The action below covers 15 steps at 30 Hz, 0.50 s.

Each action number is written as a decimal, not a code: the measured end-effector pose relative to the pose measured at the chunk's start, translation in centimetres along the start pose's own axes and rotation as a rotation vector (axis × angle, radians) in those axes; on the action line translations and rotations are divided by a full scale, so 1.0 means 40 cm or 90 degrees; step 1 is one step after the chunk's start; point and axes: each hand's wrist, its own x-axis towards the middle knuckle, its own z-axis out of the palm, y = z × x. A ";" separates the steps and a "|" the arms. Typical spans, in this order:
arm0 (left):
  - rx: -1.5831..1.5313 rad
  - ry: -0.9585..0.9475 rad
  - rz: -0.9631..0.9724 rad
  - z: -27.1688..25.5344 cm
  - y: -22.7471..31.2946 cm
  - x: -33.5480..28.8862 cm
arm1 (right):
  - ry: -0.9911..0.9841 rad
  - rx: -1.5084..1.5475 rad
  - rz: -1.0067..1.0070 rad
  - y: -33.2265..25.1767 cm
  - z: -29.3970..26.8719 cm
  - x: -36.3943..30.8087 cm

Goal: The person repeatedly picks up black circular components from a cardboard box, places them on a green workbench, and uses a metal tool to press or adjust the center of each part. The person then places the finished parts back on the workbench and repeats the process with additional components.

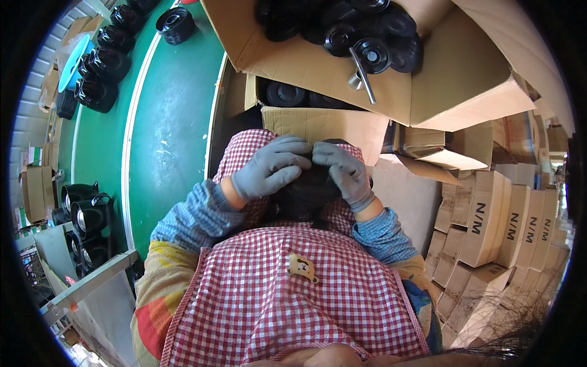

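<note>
In my lap, against the red-and-white checked apron, rests a glossy black rounded vessel. Its shape is partly covered by my hands, so I cannot tell its exact kind. My left hand, in a grey glove, bends its fingers over the upper left of the vessel. From the other side my right hand, gloved alike, curls over its upper right. The fingertips of both hands come close together at the vessel's top, and whether they pinch a small part there is hidden.
A green bench runs along the left, bearing black kettle-like vessels and a stack of black discs. Ahead, an open carton holds black round lids and a metal-handled tool. Stacked cartons stand right.
</note>
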 end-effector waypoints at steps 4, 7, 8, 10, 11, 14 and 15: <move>0.237 -0.114 -0.005 0.033 0.142 0.007 | -0.009 0.028 0.062 0.008 0.014 0.005; 0.343 -0.069 -0.119 0.006 0.042 -0.009 | -0.055 -0.291 -0.014 -0.057 0.039 -0.033; 0.381 -0.043 -0.176 -0.010 0.033 0.003 | -0.106 -0.374 -0.052 -0.099 0.042 -0.032; 0.348 -0.047 -0.127 0.001 0.066 0.003 | -0.061 -0.304 -0.002 -0.067 0.025 -0.028; 0.311 -0.076 -0.081 0.029 0.127 0.017 | 0.009 -0.233 0.037 0.011 0.015 -0.032; 0.293 -0.061 -0.050 0.029 0.120 0.021 | 0.032 -0.253 0.011 -0.047 0.048 -0.040; 0.343 -0.028 -0.134 0.002 0.039 0.003 | -0.055 -0.334 -0.050 -0.100 0.049 -0.040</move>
